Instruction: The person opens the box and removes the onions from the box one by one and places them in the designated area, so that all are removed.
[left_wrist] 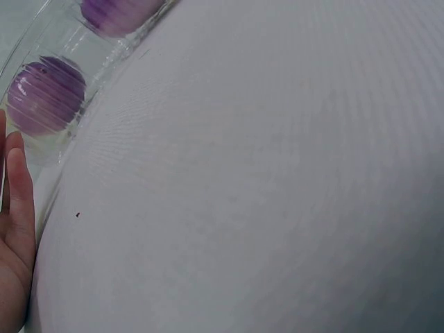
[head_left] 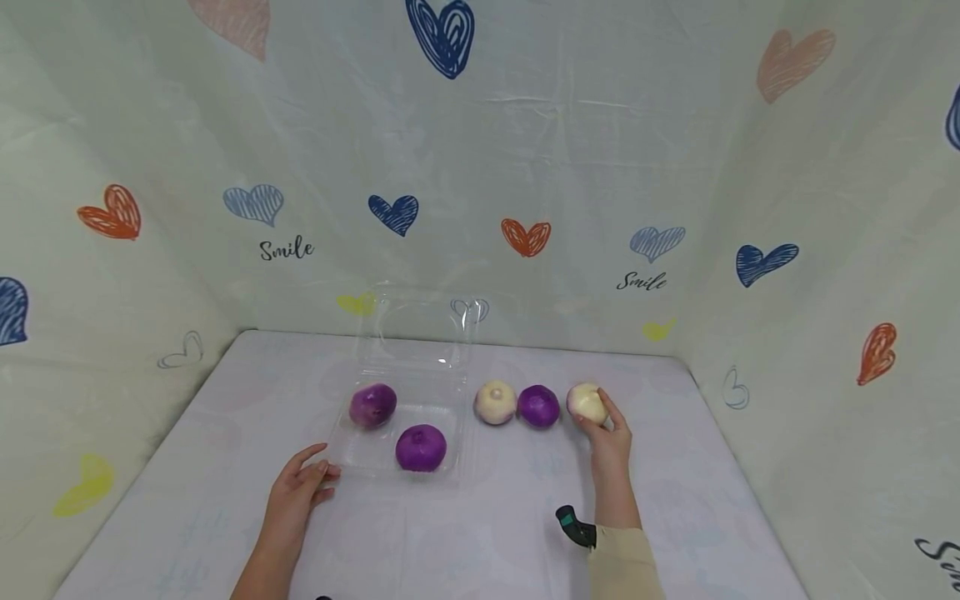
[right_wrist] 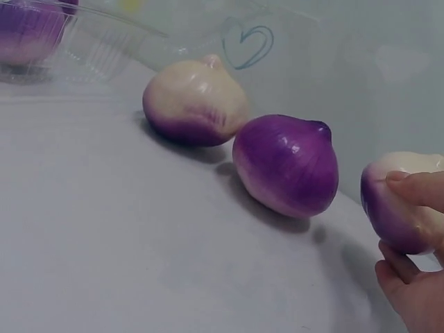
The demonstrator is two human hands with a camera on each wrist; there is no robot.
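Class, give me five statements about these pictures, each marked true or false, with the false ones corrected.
1. Two onions lie in the clear plastic container. True.
2. The container's lid is closed. False: it stands raised at the back.
3. The left hand is at the container's near left corner. True.
4. The right hand holds nothing. False: it holds the rightmost onion.
5. A cream-faced onion and a purple-faced onion lie between the container and the right hand. True.
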